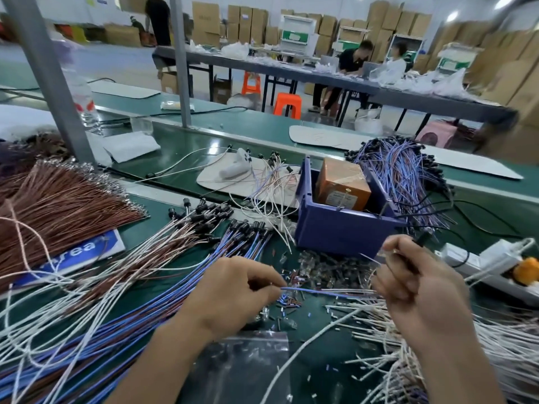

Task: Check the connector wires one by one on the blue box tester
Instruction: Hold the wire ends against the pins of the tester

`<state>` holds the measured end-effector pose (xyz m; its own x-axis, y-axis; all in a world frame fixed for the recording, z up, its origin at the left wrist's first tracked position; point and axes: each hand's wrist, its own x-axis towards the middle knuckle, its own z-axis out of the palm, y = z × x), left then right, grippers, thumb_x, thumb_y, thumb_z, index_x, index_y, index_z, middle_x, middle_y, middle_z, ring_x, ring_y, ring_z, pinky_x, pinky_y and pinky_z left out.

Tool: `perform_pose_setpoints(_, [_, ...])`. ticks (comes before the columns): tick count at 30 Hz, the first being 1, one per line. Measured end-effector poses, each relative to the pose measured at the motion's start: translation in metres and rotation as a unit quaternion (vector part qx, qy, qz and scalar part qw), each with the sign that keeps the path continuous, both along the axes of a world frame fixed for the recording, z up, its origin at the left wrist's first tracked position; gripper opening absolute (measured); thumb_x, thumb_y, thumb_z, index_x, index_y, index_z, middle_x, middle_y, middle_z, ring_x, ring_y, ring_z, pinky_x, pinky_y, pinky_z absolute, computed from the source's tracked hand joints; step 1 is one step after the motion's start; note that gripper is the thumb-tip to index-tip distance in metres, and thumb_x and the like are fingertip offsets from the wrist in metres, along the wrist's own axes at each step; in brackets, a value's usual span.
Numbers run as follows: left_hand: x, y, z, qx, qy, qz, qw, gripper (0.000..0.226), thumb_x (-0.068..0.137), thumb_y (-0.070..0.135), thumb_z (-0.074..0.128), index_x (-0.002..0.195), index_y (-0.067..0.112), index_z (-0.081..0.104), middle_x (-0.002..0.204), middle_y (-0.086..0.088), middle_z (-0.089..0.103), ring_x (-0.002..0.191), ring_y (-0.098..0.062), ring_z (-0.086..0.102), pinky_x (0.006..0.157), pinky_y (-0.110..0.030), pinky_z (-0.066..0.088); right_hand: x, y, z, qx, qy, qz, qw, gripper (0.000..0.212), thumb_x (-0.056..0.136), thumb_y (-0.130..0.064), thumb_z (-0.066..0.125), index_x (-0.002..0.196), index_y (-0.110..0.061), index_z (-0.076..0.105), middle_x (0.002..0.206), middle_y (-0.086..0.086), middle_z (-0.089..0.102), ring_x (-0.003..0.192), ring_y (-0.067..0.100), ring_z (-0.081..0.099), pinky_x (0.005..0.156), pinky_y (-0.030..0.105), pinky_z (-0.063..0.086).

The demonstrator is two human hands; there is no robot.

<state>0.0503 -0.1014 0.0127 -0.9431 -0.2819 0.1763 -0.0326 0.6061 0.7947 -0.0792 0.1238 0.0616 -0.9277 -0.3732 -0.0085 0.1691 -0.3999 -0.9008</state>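
A long green workbench fills the view, buried under wire. By the look of it the checking is far from finished: the heaps are large and only one wire is in hand, held clear of the tester and not yet touching it. Nothing shows which heaps have already been checked. There are four main masses of wire, each far too many strands to count. One is a broad fan of bare brown wires at far left. Another is a sprawl of loose blue, white and brown wires with black plug ends across the near left. The third is a bundle of blue and purple wires piled just behind the box. The last is a spread of white wires at near right. One blue plastic box tester stands at centre right, with one orange block inside it. One white power strip lies to its right, and one clear plastic bag lies at the near edge. Two bare hands work in front of the box. The left hand has curled fingers pinching one thin blue connector wire. The right hand, fingers also curled, grips the wire's other end, where a small black connector points towards the box.
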Motion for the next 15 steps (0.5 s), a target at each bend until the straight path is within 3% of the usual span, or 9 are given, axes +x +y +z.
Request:
perform_pose_setpoints(2, [0.000,-0.007,0.004,0.045,-0.031,-0.031,0.998,0.021,0.085,0.021,0.080,0.089,0.041,0.081,0.069,0.012,0.074,0.056,-0.003,0.059,0.055,-0.019,0.046,-0.005,0.018,0.001,0.068,0.024,0.042,0.996,0.027,0.087,-0.023,0.058,0.089,0.003,0.067,0.048,-0.001,0.023,0.041,0.014,0.019,0.039,0.025,0.023])
perform_pose_setpoints(5, [0.005,-0.015,0.010,0.090,-0.071,-0.092,0.989,0.021,0.085,0.019,0.077,0.086,0.040,0.083,0.067,0.006,0.074,0.052,-0.005,0.049,0.048,-0.023,0.038,-0.007,0.030,-0.002,0.158,0.042,0.184,0.969,0.034,0.085,-0.027,0.068,0.100,0.004,0.071,0.052,0.014,0.047,0.033,0.010,0.029,0.038,0.017,0.025])
perform_pose_setpoints(8, [0.004,0.002,0.006,-0.043,-0.023,-0.061,0.997,0.022,0.084,0.032,0.081,0.088,0.053,0.079,0.080,0.023,0.076,0.067,0.006,0.065,0.064,-0.020,0.052,-0.002,0.020,-0.006,0.113,0.023,0.307,0.945,0.030,0.090,-0.027,0.074,0.099,0.001,0.072,0.075,0.029,0.064,0.031,0.011,0.039,0.037,0.015,0.033])
perform_pose_setpoints(10, [0.000,0.021,0.003,-0.149,0.088,-0.045,0.984,0.012,0.084,0.035,0.079,0.091,0.044,0.082,0.081,0.026,0.075,0.072,0.008,0.066,0.073,-0.014,0.051,0.001,0.010,-0.009,0.083,0.018,0.305,0.948,0.021,0.094,-0.021,0.067,0.098,-0.002,0.074,0.091,0.029,0.071,0.042,0.018,0.052,0.044,0.021,0.041])
perform_pose_setpoints(12, [-0.004,0.033,0.002,-0.191,0.170,-0.067,0.964,0.011,0.090,0.036,0.071,0.089,0.033,0.082,0.079,0.019,0.074,0.069,0.002,0.064,0.072,-0.024,0.051,0.006,-0.002,-0.016,0.145,0.043,0.259,0.954,0.025,0.098,-0.015,0.055,0.095,-0.011,0.079,0.102,0.021,0.075,0.061,0.023,0.064,0.054,0.027,0.045])
perform_pose_setpoints(15, [-0.006,0.035,-0.001,-0.237,0.206,-0.066,0.947,0.015,0.090,0.035,0.070,0.090,0.027,0.082,0.084,0.016,0.077,0.072,-0.006,0.068,0.073,-0.033,0.052,0.016,-0.021,-0.028,0.241,0.091,0.230,0.938,0.038,0.105,-0.008,0.046,0.097,-0.023,0.080,0.103,0.006,0.079,0.089,0.021,0.074,0.066,0.021,0.054])
